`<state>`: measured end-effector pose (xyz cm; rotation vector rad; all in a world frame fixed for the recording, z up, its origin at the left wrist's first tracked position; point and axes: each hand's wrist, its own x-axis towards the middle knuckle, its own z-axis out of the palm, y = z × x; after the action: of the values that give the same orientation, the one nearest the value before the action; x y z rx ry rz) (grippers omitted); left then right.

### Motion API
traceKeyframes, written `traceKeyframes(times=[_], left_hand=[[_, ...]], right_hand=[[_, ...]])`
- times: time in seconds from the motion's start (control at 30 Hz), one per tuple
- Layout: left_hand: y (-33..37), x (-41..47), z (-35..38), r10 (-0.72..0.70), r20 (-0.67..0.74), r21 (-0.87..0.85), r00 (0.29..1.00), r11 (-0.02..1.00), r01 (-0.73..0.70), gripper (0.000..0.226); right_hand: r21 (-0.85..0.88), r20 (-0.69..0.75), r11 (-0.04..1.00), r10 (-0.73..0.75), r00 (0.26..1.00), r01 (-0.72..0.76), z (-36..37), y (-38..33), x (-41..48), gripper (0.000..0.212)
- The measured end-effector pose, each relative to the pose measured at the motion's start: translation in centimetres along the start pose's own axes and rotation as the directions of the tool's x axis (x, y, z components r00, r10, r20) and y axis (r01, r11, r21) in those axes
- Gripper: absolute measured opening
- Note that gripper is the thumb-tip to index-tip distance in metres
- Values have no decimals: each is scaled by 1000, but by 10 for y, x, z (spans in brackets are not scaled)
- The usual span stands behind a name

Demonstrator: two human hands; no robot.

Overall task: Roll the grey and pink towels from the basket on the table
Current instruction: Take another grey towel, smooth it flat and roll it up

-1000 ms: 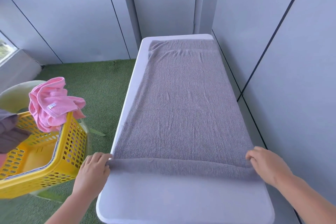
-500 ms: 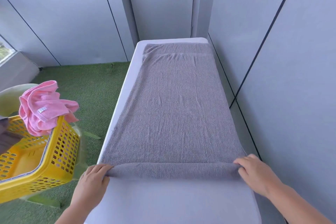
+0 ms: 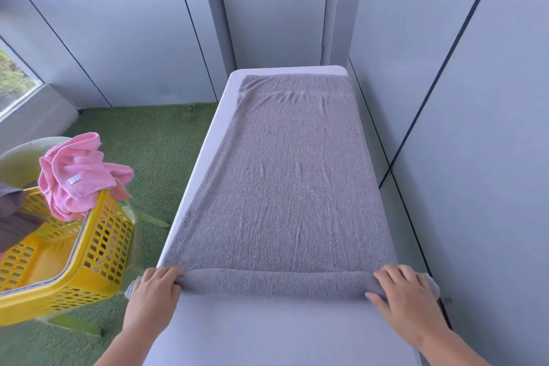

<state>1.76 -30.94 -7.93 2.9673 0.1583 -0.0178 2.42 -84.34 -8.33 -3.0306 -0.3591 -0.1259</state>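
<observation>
A grey towel (image 3: 297, 181) lies flat along the white table (image 3: 267, 333), and its near end is rolled into a low roll (image 3: 273, 282) across the table. My left hand (image 3: 154, 288) curls over the roll's left end at the table's edge. My right hand (image 3: 404, 294) grips the right end, fingers over the top and thumb on the near side. A pink towel (image 3: 77, 175) hangs crumpled over the rim of the yellow basket (image 3: 95, 261) to the left of the table.
A dark cloth (image 3: 12, 217) lies in the basket, which sits on a pale green seat (image 3: 20, 157) over green turf (image 3: 154, 151). Grey wall panels (image 3: 475, 157) run close along the table's right side and far end.
Both hands have rolled the towel's near end further away from me, so the roll is thicker. The camera view has shifted; the basket and pink towel have not moved.
</observation>
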Motion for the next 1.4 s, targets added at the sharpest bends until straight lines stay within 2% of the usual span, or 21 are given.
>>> traceKeyframes(times=[0.07,0.13,0.27,0.37,0.47,0.57,0.7,0.87,0.93,1.03,1.1,1.17,1.23,1.33,1.4], left_hand=[[-6,2,-4,13,3,42,1000,999,-13,32],[-13,-4,-6,39,7,67,999,997,-39,29],[-21,-20,-3,78,13,43,997,996,-78,21],[-20,-22,-3,86,11,-15,996,996,-86,22],[-21,-20,-5,122,53,-68,991,991,-118,37],[-31,-19,-1,251,59,-101,966,964,-244,48],[-40,-6,-1,346,55,-146,937,931,-336,52],[-41,45,-6,343,43,-162,938,929,-332,56],[-34,72,-11,278,70,-173,958,949,-262,58],[-20,106,-19,60,132,-235,989,972,-28,57],[-12,120,-23,-69,174,-259,982,959,113,50],[-6,128,-23,-151,220,-290,964,933,212,32],[-1,132,-24,-209,249,-322,946,903,284,9],[6,132,-23,-257,211,-372,943,871,321,22],[11,131,-22,-283,181,-430,942,839,335,22]], right_hand=[[-25,1,998,-63,998,63,-2,3,0,46],[-21,0,993,-113,994,113,-6,4,-5,42],[28,25,994,-111,994,110,-12,1,-19,34],[65,85,997,-57,995,51,-19,-4,-22,37],[91,162,995,16,987,-32,-28,-18,-24,45],[99,276,980,138,951,-171,-36,-43,-29,62],[98,339,939,281,898,-331,-38,-83,-27,76],[52,339,919,352,873,-391,-35,-128,3,85],[26,323,924,354,878,-382,-34,-141,25,87],[39,303,956,267,915,-291,-35,-163,64,89],[85,334,977,155,930,-194,-36,-182,96,88],[140,357,985,43,933,-99,-36,-204,131,71],[196,369,981,-86,925,13,-31,-228,170,53],[278,344,939,-295,891,204,-27,-272,231,44],[348,336,886,-424,841,307,-23,-304,270,41]])
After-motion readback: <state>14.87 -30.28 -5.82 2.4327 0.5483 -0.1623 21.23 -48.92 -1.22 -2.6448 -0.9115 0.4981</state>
